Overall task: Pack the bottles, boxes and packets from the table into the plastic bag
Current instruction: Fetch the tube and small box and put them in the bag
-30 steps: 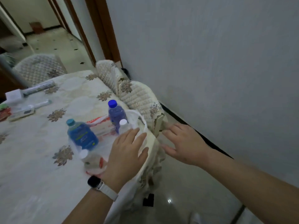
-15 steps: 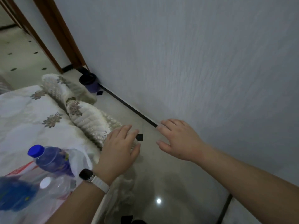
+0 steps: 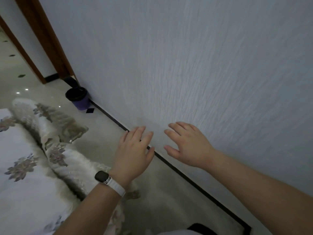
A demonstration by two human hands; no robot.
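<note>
Both bare hands hang in the air above the pale glossy floor tiles [image 3: 105, 145], beside the textured grey-white wall [image 3: 203, 65]. The left hand [image 3: 133, 155], with a dark square-faced wristwatch on a white band [image 3: 101, 176] at its wrist, has its fingers straight and loosely spread and holds nothing. The right hand [image 3: 188, 146] is likewise flat and empty, its fingers fanned toward the wall. Neither touches anything.

No bottle, box, packet or plastic bag shows in this view. Only the table under its white cloth with brownish flower motifs [image 3: 22, 192] fills the lower left, with quilted cream chair covers [image 3: 71, 163] along its rim. The things to pack probably lie off to the left, beyond the frame, so how they are turned cannot be told. The left hand is nearer the table, just past the chair covers. The right hand is well apart from it, on the wall side. How far the packing has got cannot be judged from here.
</note>
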